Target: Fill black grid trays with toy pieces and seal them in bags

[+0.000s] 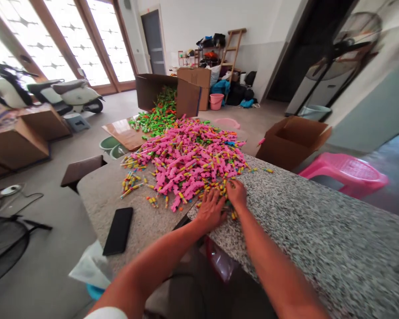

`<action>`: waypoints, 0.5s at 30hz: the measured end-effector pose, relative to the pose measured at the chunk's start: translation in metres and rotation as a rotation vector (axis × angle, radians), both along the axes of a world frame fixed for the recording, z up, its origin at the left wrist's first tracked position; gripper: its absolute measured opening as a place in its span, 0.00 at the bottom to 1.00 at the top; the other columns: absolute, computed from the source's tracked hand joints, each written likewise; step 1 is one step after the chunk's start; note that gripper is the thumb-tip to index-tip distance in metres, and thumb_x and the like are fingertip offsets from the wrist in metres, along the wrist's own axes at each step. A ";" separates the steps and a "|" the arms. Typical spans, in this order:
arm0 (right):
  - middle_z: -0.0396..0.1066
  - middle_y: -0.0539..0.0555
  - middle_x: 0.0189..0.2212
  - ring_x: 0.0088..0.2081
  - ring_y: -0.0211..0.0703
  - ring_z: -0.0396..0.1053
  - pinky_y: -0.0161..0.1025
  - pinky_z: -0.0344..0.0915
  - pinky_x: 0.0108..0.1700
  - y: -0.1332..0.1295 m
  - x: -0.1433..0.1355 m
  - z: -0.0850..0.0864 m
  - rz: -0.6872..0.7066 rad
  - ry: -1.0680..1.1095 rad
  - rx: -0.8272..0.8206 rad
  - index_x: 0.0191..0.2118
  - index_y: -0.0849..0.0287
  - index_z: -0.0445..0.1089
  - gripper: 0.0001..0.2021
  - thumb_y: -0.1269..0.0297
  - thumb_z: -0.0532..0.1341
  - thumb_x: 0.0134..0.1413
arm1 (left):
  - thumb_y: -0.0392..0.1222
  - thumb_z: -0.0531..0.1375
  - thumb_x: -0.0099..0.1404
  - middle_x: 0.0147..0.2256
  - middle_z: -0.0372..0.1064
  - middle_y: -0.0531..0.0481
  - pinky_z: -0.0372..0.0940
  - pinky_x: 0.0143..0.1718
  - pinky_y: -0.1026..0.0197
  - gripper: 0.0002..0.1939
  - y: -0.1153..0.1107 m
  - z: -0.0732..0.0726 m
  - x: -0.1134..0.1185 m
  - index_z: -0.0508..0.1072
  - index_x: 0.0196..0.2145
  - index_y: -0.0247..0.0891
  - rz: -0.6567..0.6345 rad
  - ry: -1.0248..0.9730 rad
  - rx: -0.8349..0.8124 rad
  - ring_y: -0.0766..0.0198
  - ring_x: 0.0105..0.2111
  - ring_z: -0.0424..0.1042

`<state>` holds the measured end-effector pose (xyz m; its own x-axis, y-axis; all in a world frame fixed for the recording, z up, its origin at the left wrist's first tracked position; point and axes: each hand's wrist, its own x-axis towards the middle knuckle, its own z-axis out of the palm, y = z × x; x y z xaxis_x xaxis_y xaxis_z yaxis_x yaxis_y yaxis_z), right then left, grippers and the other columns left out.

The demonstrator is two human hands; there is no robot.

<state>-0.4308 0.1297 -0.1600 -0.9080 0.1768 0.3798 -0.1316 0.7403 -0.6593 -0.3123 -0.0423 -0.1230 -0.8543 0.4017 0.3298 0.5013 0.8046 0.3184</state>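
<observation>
A big heap of pink plastic pieces, shaped like small toy guns, lies across two speckled stone tabletops. Small yellow sticks with coloured bands are strewn along its near and left edges. My left hand rests palm down at the front of the heap, fingers spread over some of these sticks. Beside it on the right, my right hand touches the same sticks with its fingers curled in. Whatever its fingertips hold is hidden. A few sticks lie between and just below the hands.
A black phone lies on the left tabletop. Behind the heap, green pieces spill from a tipped cardboard box. An opened carton and a pink plastic stool stand at the right. A gap separates the tabletops near my left wrist.
</observation>
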 end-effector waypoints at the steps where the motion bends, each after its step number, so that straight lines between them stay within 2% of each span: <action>1: 0.77 0.66 0.45 0.48 0.55 0.71 0.50 0.67 0.58 0.003 0.002 0.001 0.019 0.013 -0.035 0.46 0.64 0.80 0.24 0.50 0.54 0.62 | 0.52 0.61 0.71 0.73 0.54 0.34 0.41 0.76 0.31 0.32 -0.002 -0.001 0.001 0.67 0.68 0.37 0.024 0.000 0.010 0.38 0.75 0.48; 5: 0.76 0.69 0.49 0.53 0.60 0.70 0.56 0.65 0.62 0.023 0.017 0.006 0.048 0.011 -0.055 0.48 0.63 0.78 0.30 0.40 0.55 0.60 | 0.53 0.61 0.71 0.73 0.54 0.37 0.41 0.76 0.30 0.33 -0.004 -0.005 0.005 0.65 0.69 0.40 0.049 0.003 0.043 0.39 0.75 0.47; 8: 0.74 0.71 0.52 0.57 0.64 0.69 0.60 0.63 0.65 0.045 0.042 0.006 -0.022 -0.004 -0.037 0.48 0.63 0.77 0.33 0.36 0.54 0.59 | 0.55 0.60 0.72 0.73 0.55 0.37 0.42 0.76 0.31 0.32 -0.011 -0.001 0.007 0.66 0.69 0.41 0.016 0.050 0.066 0.41 0.75 0.48; 12: 0.74 0.73 0.52 0.57 0.68 0.70 0.63 0.65 0.64 0.082 0.087 -0.006 -0.083 0.004 0.029 0.45 0.63 0.78 0.35 0.33 0.54 0.57 | 0.53 0.58 0.73 0.72 0.57 0.41 0.45 0.76 0.33 0.29 -0.040 0.012 0.016 0.68 0.67 0.42 -0.035 0.134 0.083 0.45 0.76 0.48; 15: 0.74 0.71 0.55 0.59 0.70 0.70 0.66 0.66 0.63 0.101 0.118 -0.017 -0.092 -0.014 0.071 0.43 0.58 0.79 0.31 0.35 0.55 0.58 | 0.48 0.59 0.73 0.72 0.58 0.40 0.51 0.75 0.33 0.27 -0.068 0.015 0.025 0.68 0.67 0.42 -0.022 0.189 0.072 0.46 0.76 0.47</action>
<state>-0.3128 0.2304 -0.1771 -0.8946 0.2324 0.3818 -0.0524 0.7937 -0.6060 -0.2872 -0.1103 -0.1081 -0.7656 0.3893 0.5121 0.5748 0.7714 0.2730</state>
